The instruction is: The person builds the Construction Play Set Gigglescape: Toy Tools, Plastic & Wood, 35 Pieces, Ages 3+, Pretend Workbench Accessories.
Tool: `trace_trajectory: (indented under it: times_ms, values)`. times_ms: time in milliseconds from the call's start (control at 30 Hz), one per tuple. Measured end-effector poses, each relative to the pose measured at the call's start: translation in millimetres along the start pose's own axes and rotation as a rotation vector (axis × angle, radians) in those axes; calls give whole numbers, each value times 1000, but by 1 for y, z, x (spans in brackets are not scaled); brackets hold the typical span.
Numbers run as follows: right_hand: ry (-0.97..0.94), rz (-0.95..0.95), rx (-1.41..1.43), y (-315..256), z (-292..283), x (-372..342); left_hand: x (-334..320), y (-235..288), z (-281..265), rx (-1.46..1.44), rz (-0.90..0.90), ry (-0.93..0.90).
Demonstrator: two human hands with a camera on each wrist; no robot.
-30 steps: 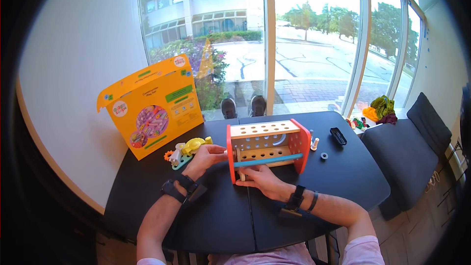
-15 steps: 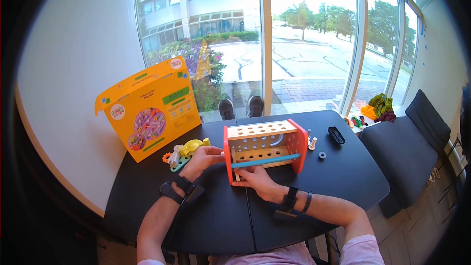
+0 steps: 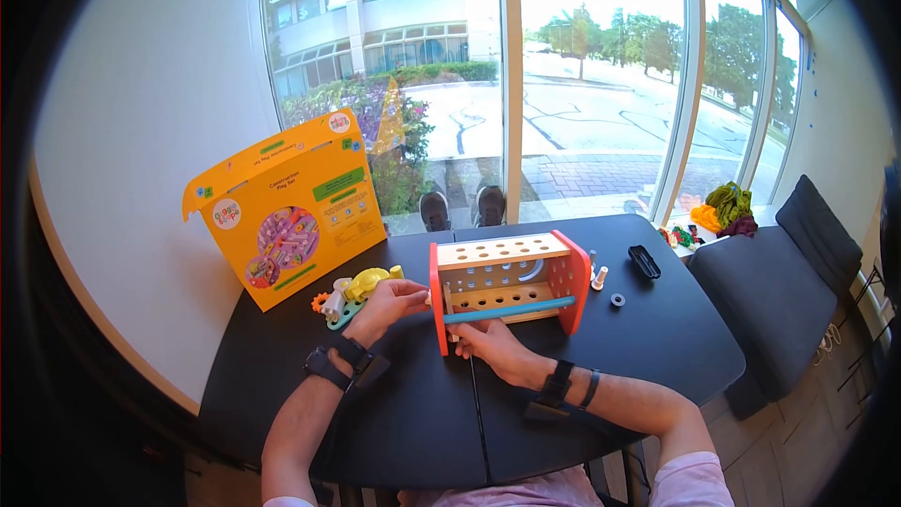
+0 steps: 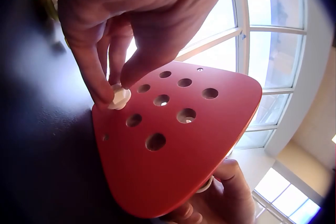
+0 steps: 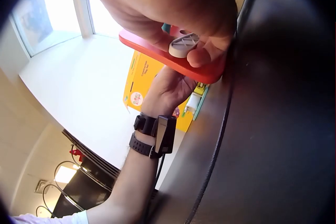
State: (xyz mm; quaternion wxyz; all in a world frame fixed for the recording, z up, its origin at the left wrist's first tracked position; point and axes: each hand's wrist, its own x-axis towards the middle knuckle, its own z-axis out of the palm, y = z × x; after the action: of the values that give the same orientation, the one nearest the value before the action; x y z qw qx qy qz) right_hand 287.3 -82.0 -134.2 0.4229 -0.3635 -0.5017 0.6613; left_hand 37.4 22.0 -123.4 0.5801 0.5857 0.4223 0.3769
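A toy toolbox (image 3: pixel 511 249) with red side panels, a holed wooden top and a blue bar stands on the table. At its left side, my left hand (image 3: pixel 385 308) pinches a cream bolt head (image 4: pixel 121 97) between thumb and fingers. The bolt head sits against the holed red panel (image 4: pixel 181 174), near its lower edge. Under the blue bar (image 3: pixel 511 309), my right hand (image 3: pixel 497 347) reaches to the inner face of that same panel. Its thumb and fingers grip a pale, rounded plastic piece with a ribbed face (image 5: pixel 184 45).
Left of the toolbox lie a yellow toy part (image 3: pixel 372 282), an orange gear and a teal holed strip. To the right are a pale bolt (image 3: pixel 600 278), a grey ring (image 3: pixel 618 300) and a black case (image 3: pixel 644 262). A yellow box (image 3: pixel 291 216) stands behind.
The pale piece at my right fingers showed as a long upright strip earlier; now less of it shows. Both hands keep nearly the same places at the left panel.
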Motion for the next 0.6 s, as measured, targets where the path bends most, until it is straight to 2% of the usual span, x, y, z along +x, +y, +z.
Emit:
trace_trajectory:
  times_ms: [333, 533, 600]
  values:
    - [-20, -2, 57, -1, 5, -7, 1, 2, -1, -77, 58, 30]
    - [-49, 3, 85, 0, 2, -7, 0, -1, -1, -4, 132, 42]
    - [-52, 4, 89, -1, 2, -7, 8, -4, -8, 10, -28, 21]
